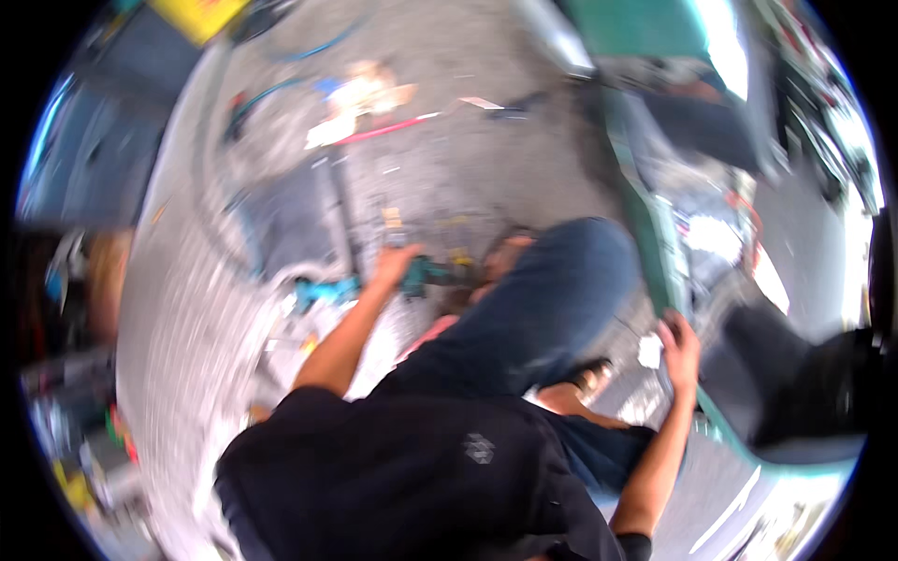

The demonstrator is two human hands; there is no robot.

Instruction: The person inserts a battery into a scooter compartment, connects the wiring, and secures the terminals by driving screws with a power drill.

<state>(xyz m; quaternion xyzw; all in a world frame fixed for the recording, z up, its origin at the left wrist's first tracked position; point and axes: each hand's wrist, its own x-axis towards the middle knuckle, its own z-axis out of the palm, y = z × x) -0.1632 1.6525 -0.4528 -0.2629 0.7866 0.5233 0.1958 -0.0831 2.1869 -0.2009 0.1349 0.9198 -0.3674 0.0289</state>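
The picture is smeared by motion. My left hand point(395, 265) reaches down to the floor, beside a dark teal tool-like thing point(426, 276). Its fingers are too blurred to show a grip, and a small tan piece point(393, 220) appears just past them. Left of that wrist lies a brighter teal object point(323, 292) whose kind I cannot make out. At the right, my right hand point(680, 344) has its fingers bent over the edge of a green metal frame point(658, 257). A small white patch point(649, 351) shows beside those fingers.
A dark flat panel point(297, 220) lies on the grey floor, left of centre. Farther off are a red rod-like strip point(388, 129), pale scraps point(365, 93) and a blue hose point(318, 47). Black seat-like padding point(786, 374) is inside the green frame. Cluttered shelving point(79, 374) lines the left.
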